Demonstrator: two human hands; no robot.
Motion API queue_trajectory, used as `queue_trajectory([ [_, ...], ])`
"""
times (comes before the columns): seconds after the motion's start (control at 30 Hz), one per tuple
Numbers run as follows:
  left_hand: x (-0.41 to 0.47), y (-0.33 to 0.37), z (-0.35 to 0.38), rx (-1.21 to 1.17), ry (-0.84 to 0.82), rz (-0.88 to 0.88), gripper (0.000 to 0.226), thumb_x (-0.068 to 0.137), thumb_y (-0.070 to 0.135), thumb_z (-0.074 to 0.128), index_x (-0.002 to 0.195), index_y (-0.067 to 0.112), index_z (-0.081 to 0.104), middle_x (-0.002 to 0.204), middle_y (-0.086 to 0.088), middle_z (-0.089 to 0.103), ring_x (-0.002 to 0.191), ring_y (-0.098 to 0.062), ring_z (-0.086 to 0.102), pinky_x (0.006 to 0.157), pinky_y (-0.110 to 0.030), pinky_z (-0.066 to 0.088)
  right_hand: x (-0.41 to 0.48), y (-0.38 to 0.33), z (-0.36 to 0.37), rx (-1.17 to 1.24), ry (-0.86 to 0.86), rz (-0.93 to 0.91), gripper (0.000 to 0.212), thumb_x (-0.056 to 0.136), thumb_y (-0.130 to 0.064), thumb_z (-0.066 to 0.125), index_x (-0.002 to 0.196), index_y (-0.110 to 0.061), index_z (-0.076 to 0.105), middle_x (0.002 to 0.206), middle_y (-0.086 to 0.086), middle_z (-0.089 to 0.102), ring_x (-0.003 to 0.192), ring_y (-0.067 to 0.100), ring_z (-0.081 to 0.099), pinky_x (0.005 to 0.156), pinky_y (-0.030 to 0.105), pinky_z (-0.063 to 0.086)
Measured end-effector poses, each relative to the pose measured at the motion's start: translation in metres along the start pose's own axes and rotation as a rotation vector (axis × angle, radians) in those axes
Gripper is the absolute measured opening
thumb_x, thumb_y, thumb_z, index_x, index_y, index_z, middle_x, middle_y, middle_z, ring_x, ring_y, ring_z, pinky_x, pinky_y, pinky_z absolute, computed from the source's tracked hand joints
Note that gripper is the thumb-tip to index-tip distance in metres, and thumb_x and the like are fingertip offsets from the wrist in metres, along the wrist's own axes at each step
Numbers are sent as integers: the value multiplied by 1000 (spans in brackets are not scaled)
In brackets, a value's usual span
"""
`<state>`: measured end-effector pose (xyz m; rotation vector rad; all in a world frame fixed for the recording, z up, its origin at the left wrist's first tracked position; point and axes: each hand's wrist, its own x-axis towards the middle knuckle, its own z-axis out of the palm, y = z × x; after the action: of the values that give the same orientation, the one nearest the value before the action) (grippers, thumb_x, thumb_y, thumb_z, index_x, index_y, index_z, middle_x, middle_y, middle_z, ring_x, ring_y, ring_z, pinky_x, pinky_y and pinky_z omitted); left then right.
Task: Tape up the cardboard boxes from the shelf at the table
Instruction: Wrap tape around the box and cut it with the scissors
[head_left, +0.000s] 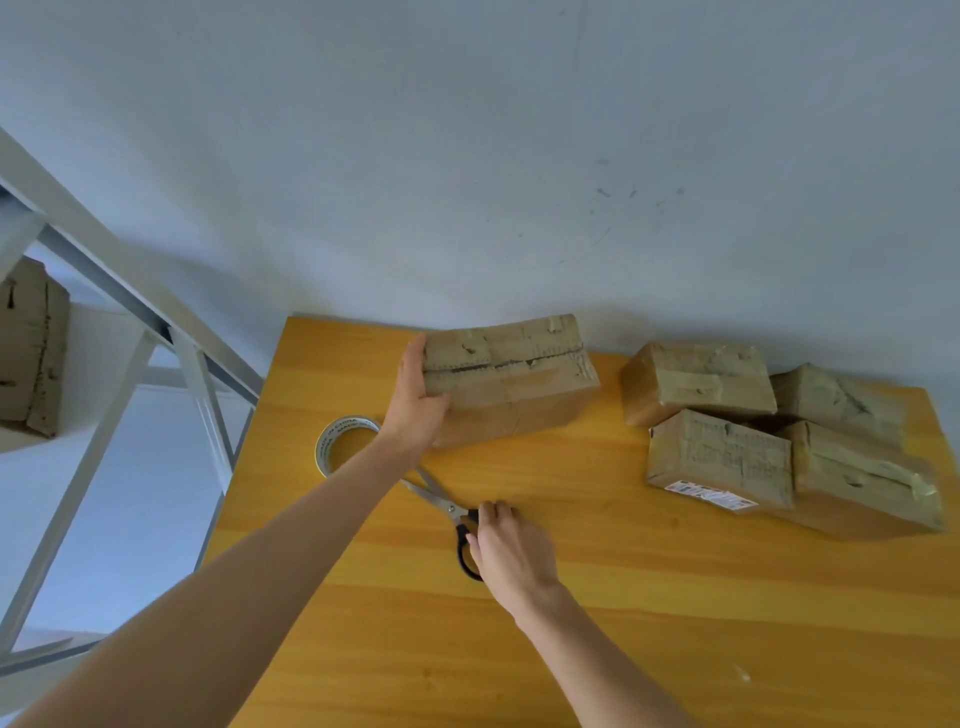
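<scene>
Here, left hand (415, 402) gripping box (514, 379) end, right hand (511, 551) grasping scissors (441, 499)

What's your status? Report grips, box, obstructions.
Left grip holds box end. Right grip on scissors. Tape beside left wrist. Nothing in the way.

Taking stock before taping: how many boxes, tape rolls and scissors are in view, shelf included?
Box: 6
Tape: 1
Scissors: 1
Total: 8
</scene>
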<state>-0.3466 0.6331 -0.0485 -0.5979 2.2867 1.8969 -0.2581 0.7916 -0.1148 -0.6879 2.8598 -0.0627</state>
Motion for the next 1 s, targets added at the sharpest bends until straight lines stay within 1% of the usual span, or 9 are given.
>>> queue_trajectory([
  [0.07, 6, 1, -5, -44, -47, -34, 81, 87, -11, 44, 151, 30, 17, 150, 1, 32, 135, -23, 34, 110, -42, 36, 6, 6, -13, 57, 266, -102, 24, 75, -31, 80, 78, -13, 65, 70, 0, 61, 57, 15, 58, 45, 24, 43],
  [0.13, 11, 2, -7, -8, -88, -30, 83, 87, -8, 43, 152, 34, 14, 158, 3, 18, 143, -25, 23, 116, -46, 27, 19, 12, -28, 110, 470, -200, 9, 90, -21, 59, 87, -13, 58, 81, 1, 60, 68, 17, 58, 60, 26, 46],
  [0.23, 8, 1, -6, 514, -79, 202, 68, 98, 15, 38, 154, 30, 2, 160, 2, -20, 147, -19, -15, 121, -39, -1, 46, 23, -55, 165, 566, -138, 26, 97, -26, 42, 115, -10, 54, 113, 8, 65, 104, 21, 60, 91, 30, 42],
  [0.3, 5, -5, -5, 886, -75, 439, 59, 100, 42, 16, 152, 24, -7, 157, 2, -25, 143, -15, -26, 118, -34, -13, 65, 30, -74, 180, 460, -111, 50, 102, -38, 35, 138, -7, 47, 144, 10, 50, 135, 22, 44, 111, 35, 30],
  [0.37, 6, -11, -4, 1049, -106, 516, 64, 94, 52, -5, 150, 20, -10, 159, 2, -18, 143, -14, -26, 118, -33, -14, 80, 38, -86, 125, 292, -114, 67, 102, -52, 19, 150, -8, 33, 159, 7, 27, 149, 19, 21, 121, 39, 15],
  [0.53, 14, -19, -3, 1173, -96, 537, 63, 96, 49, -6, 151, 18, -5, 159, 3, -12, 146, -18, -18, 120, -37, -5, 94, 48, -83, 60, 90, -96, 83, 93, -66, -7, 155, -16, 16, 163, -1, 10, 150, 12, 4, 123, 37, -3],
  [0.7, 13, -15, -7, 1226, -133, 553, 74, 87, 56, -27, 151, 25, -6, 158, 2, -16, 145, -21, -21, 120, -38, -7, 95, 51, -84, 76, 64, -113, 80, 94, -66, -3, 155, -17, 12, 163, -2, 7, 150, 11, 0, 122, 35, -3],
  [0.9, 19, 4, -7, 1244, -146, 566, 73, 97, 58, 3, 145, 14, 36, 152, -13, 31, 142, -34, 25, 118, -54, 14, 103, 71, -92, 6, -1, -71, 85, 86, -74, -10, 152, -20, -15, 160, -6, -21, 147, 14, -22, 123, 41, -6],
  [1.0, 28, 4, -6, 1253, -183, 550, 80, 91, 64, -5, 154, 17, 10, 161, -14, 3, 148, -34, -2, 119, -53, 3, 104, 72, -93, 8, -49, -88, 88, 85, -76, -5, 152, -21, -17, 159, -7, -26, 146, 14, -25, 122, 41, -8],
])
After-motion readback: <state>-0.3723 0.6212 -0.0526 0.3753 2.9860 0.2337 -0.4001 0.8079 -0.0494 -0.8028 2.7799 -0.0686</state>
